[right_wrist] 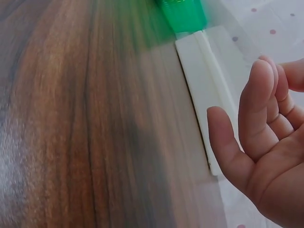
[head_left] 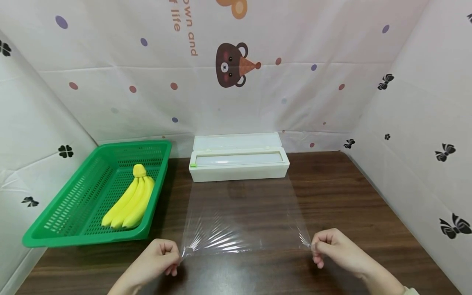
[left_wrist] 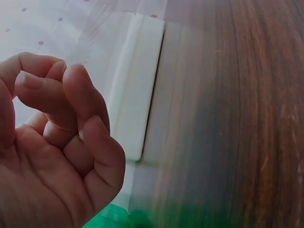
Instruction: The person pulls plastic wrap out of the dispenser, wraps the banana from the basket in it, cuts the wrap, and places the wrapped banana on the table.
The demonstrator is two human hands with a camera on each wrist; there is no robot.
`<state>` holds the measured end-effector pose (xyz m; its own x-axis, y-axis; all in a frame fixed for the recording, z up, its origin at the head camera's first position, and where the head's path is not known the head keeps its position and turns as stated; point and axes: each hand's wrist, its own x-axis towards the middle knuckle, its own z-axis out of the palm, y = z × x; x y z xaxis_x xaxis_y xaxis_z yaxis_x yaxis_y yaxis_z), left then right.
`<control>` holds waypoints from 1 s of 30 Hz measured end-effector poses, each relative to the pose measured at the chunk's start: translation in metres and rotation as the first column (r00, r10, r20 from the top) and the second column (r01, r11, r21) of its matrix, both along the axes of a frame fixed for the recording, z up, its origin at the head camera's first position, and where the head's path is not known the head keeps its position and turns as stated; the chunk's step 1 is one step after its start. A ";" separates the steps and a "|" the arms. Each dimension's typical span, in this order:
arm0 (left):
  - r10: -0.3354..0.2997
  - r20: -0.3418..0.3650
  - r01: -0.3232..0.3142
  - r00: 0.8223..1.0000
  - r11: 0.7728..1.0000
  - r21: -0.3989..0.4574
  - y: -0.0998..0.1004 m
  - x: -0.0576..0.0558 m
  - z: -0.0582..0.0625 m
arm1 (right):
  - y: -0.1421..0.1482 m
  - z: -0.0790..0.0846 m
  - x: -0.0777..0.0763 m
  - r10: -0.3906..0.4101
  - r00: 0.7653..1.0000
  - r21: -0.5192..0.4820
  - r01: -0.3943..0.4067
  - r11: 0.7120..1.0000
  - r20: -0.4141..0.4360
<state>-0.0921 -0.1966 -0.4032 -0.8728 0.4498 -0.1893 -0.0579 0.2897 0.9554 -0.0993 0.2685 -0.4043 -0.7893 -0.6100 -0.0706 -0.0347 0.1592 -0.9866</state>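
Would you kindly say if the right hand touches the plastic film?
Touching: the head view shows the right hand pinching the plastic film at its corner.

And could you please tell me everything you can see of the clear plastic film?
The clear plastic film looks thin, glossy and see-through, stretching from the white box over the dark, wood-grained table. The left hand and right hand pinch its near corners; shiny creases fan from both, more strongly at the left.
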 end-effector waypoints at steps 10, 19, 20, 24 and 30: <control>0.019 0.031 -0.018 0.999 0.999 -0.029 -0.001 0.000 -0.012 | 0.001 -0.006 -0.001 0.005 0.999 0.020 -0.005 1.000 0.039; 0.048 0.032 -0.045 0.998 0.995 -0.094 0.001 0.000 -0.014 | 0.000 -0.011 -0.004 -0.025 0.997 0.079 0.019 0.997 0.068; 0.049 0.026 -0.046 0.998 0.993 -0.105 0.001 -0.001 -0.014 | -0.001 -0.011 -0.004 -0.027 0.997 0.085 0.021 0.996 0.071; 0.053 -0.006 -0.053 0.999 0.986 -0.156 0.002 -0.001 -0.015 | -0.001 -0.013 -0.005 -0.030 0.996 0.104 0.021 0.994 0.085; 0.063 -0.022 -0.066 0.998 0.978 -0.197 0.004 -0.002 -0.017 | 0.000 -0.018 -0.007 -0.028 0.994 0.127 0.014 0.992 0.109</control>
